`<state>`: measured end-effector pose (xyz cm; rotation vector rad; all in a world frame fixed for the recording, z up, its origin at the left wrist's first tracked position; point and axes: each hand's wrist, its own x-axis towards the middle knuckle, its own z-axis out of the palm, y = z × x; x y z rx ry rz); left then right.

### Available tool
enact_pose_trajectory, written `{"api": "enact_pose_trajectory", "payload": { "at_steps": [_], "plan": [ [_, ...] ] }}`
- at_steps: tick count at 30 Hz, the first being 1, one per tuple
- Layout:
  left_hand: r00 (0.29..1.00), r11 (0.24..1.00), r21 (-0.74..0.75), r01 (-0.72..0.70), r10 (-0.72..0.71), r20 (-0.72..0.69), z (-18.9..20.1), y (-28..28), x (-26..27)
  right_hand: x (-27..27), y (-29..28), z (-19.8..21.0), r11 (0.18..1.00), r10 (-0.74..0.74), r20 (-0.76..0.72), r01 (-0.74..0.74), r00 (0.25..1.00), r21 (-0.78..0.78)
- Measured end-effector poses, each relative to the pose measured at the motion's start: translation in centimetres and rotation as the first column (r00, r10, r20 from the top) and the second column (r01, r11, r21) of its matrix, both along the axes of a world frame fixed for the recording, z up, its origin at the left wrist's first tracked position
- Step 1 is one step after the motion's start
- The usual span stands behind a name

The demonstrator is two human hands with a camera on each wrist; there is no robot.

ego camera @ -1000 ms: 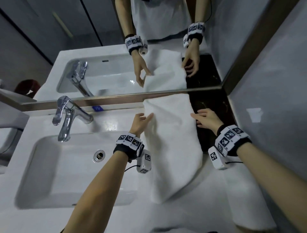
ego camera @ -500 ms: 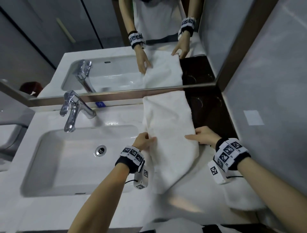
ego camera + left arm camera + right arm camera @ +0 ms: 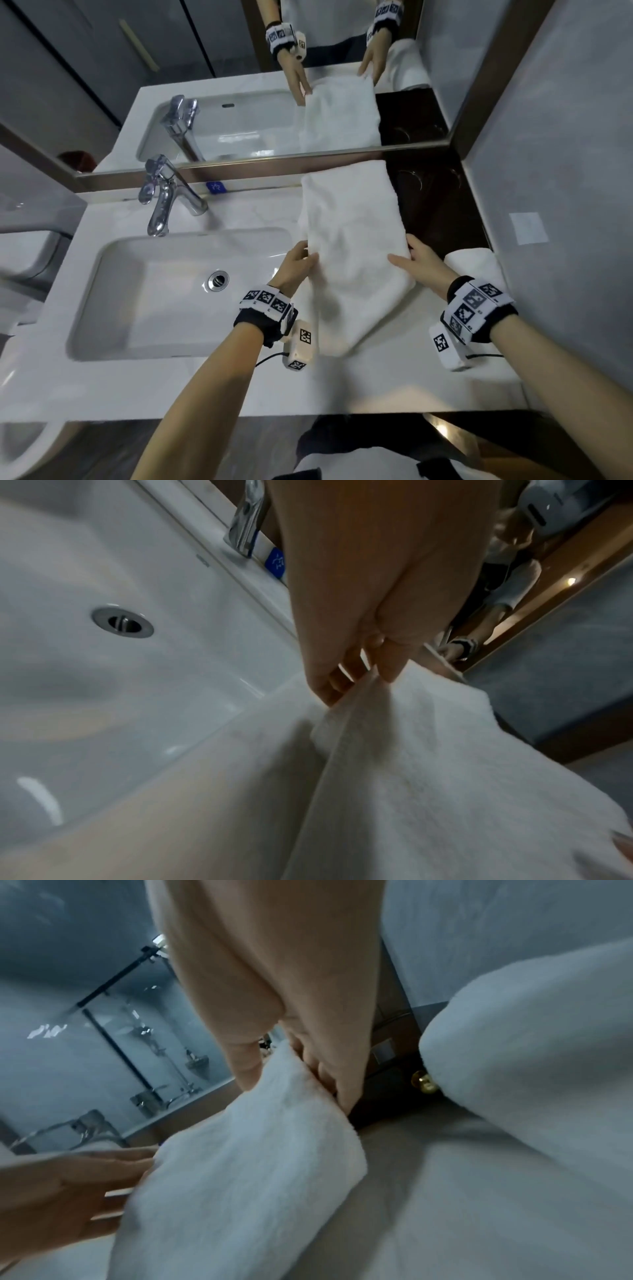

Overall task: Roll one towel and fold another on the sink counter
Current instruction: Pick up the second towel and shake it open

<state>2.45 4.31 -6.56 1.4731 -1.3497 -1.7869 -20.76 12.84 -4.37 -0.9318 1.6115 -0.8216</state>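
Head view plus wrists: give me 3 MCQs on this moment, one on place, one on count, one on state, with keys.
1. Where does the long white towel lie?
A. in the sink basin
B. on the counter right of the sink basin
C. over the faucet

2. How many hands are on that towel?
A. none
B. one
C. two

3. How does the left hand meet the towel?
A. pinches its left edge
B. flat palm on top
C. hovers clear

Key: 1 B, the towel runs from the mirror toward the counter's front, beside the basin. 2 C, the left hand and right hand hold opposite edges. 3 A, the left wrist view shows fingertips closed on the hem.
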Motion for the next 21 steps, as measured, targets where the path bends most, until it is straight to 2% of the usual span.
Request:
{"api": "enact_pose_trajectory", "payload": {
  "at_steps": [2,4,6,10,13,15,17,19,21],
  "plan": [
    [0.997,1.0,0.014,-0.015,0.014,0.073,-1.0,0.7,0.5,0.1,0.7,-1.1,0.999,-0.024,-0.107,0.028,0.994,0.042],
    [0.991,1.0,0.025,-0.011,0.007,0.135,-2.0,1.3,1.0,-0.1,1.7,-2.2,0.99,-0.117,-0.161,0.128,0.98,0.062],
    [0.967,0.998,0.001,0.066,-0.064,0.247,-2.8,2.0,1.4,-0.4,2.6,-3.2,0.979,-0.157,-0.182,0.177,0.971,0.1],
    [0.92,0.987,-0.029,0.159,-0.137,0.368,-3.8,3.2,1.6,-0.5,3.9,-3.9,0.971,-0.064,-0.219,0.111,0.974,0.211],
    [0.906,0.972,-0.166,0.166,-0.084,0.414,-3.2,4.0,1.1,-0.4,4.1,-3.4,0.992,-0.031,-0.208,0.055,0.978,0.113],
    [0.934,0.951,-0.285,0.117,-0.007,0.358,-1.9,4.5,0.7,-0.2,4.2,-2.4,0.999,-0.036,-0.12,0.034,0.992,-0.023],
    [0.968,0.933,-0.359,0.022,0.07,0.242,-0.2,4.8,0.6,-0.1,4.5,-1.0,0.988,-0.056,-0.025,0.052,0.998,-0.143],
    [0.985,0.923,-0.377,-0.08,0.132,0.114,1.4,4.9,0.5,-0.2,4.5,0.4,0.97,-0.089,0.018,0.09,0.996,-0.224],
    [0.986,0.917,-0.379,-0.125,0.158,0.056,2.4,5.0,0.5,-0.1,4.6,1.4,0.958,-0.099,0.07,0.114,0.993,-0.263]
  ]
}}
